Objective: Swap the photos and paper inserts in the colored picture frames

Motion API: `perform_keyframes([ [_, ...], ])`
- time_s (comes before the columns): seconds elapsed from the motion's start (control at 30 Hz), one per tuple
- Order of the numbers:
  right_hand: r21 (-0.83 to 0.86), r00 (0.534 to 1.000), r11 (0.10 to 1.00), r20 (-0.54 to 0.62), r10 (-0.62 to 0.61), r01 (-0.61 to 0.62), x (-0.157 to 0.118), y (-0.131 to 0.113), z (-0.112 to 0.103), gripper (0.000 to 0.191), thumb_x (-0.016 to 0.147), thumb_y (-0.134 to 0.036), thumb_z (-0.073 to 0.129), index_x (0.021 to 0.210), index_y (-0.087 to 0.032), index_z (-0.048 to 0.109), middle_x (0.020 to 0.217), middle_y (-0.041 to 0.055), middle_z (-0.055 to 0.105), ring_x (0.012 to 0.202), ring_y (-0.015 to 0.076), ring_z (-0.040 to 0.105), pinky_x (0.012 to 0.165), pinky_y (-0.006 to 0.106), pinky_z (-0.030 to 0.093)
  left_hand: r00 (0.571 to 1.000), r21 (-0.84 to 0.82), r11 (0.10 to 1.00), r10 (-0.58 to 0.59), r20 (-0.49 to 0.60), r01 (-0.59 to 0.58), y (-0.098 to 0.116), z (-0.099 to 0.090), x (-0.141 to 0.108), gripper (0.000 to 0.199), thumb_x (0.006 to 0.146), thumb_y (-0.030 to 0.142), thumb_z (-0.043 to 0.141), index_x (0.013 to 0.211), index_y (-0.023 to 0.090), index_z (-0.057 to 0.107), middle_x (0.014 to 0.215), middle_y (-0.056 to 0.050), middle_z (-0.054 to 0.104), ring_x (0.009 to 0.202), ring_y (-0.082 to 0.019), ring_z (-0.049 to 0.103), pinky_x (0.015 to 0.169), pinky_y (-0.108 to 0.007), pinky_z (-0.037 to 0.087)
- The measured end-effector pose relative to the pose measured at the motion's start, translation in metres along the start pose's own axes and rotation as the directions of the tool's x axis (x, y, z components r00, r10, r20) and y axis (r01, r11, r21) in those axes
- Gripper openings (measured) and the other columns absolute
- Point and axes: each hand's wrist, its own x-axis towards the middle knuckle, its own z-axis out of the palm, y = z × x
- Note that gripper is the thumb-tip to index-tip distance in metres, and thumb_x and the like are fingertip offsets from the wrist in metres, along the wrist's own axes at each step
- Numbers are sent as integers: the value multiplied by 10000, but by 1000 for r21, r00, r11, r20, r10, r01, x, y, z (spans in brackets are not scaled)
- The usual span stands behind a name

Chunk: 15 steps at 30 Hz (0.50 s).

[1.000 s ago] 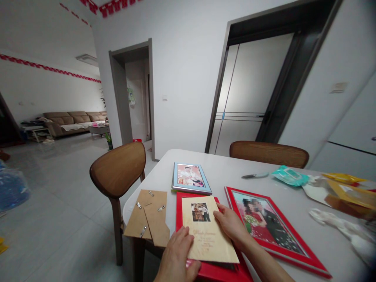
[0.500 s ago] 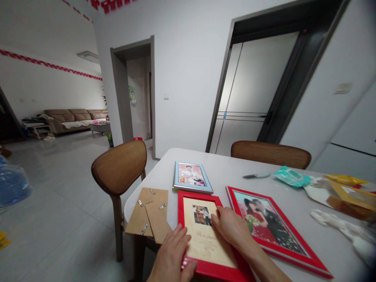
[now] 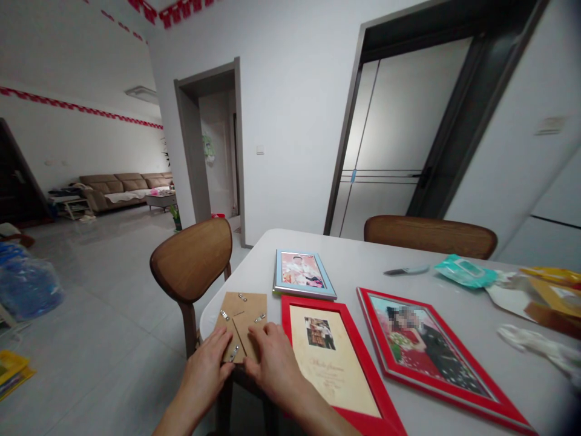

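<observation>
Head view: lower centre, left hand [image 3: 206, 358] and right hand [image 3: 276, 358] both clamped on near part of brown board [image 3: 249, 307]; cream-insert red frame [image 3: 362, 354] beside, on counter [image 3: 354, 261].

A kitchen knife [image 3: 406, 270] and a teal wipes packet [image 3: 465, 271] lie right of centre in view; a wooden chair [image 3: 193, 260] stands left of centre, a brown sofa [image 3: 103, 183] at middle left.
</observation>
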Motion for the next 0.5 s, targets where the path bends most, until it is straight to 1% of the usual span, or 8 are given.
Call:
perform_keyframes([
  [0.07, 71, 999, 997, -47, -18, 21, -8, 7, -14, 427, 615, -207, 534, 1041, -178, 521, 953, 87, 510, 898, 201, 462, 793, 319, 366, 999, -21, 999, 37, 5, -37, 13, -4, -4, 484, 604, 149, 570, 1085, 189, 526, 1206, -86, 481, 1109, -236, 435, 947, -387, 347],
  [0.17, 106, 997, 993, -67, -48, 55, -31, 27, -44, 419, 618, -195, 510, 1037, -190, 529, 977, 77, 503, 939, 193, 456, 842, 317, 359, 990, -37, 991, 128, 62, -126, 46, -5, -10, 493, 614, 217, 620, 1096, 193, 517, 1212, -95, 472, 1106, -247, 436, 942, -398, 358],
  [0.23, 84, 999, 996, -53, -1, 5, -50, 46, -62, 403, 628, -211, 491, 1028, -203, 537, 1023, 78, 499, 974, 197, 458, 866, 334, 359, 969, -42, 980, 200, 143, -196, 72, 0, -13, 550, 592, 257, 661, 1112, 165, 504, 1221, -122, 456, 1115, -265, 422, 942, -407, 356],
  [0.3, 34, 996, 997, -39, 77, -76, -68, 69, -75, 406, 629, -257, 495, 1027, -196, 550, 1050, 94, 500, 995, 215, 464, 867, 354, 370, 933, -64, 963, 269, 239, -262, 97, 10, -14, 602, 568, 277, 694, 1117, 130, 497, 1228, -147, 441, 1124, -275, 407, 947, -399, 349],
  [0.37, -12, 990, 990, -34, 138, -138, -82, 90, -82, 407, 631, -306, 499, 1014, -189, 568, 1060, 106, 508, 1007, 231, 466, 864, 364, 380, 902, -90, 952, 305, 304, -292, 116, 22, -13, 614, 561, 282, 708, 1114, 120, 497, 1234, -152, 432, 1132, -275, 397, 954, -387, 339],
  [0.4, -29, 986, 986, -35, 161, -162, -87, 99, -84, 405, 632, -324, 499, 1005, -187, 577, 1058, 109, 514, 1006, 235, 470, 861, 367, 385, 895, -103, 950, 311, 320, -293, 122, 29, -12, 609, 564, 283, 709, 1113, 123, 498, 1237, -147, 431, 1135, -271, 394, 958, -381, 334],
  [0.5, -58, 981, 980, -51, 186, -189, -94, 118, -83, 391, 638, -340, 497, 984, -187, 593, 1035, 108, 531, 986, 236, 485, 857, 371, 390, 897, -131, 955, 295, 329, -266, 132, 45, -7, 583, 574, 282, 708, 1103, 136, 510, 1240, -128, 434, 1142, -258, 388, 964, -360, 327],
])
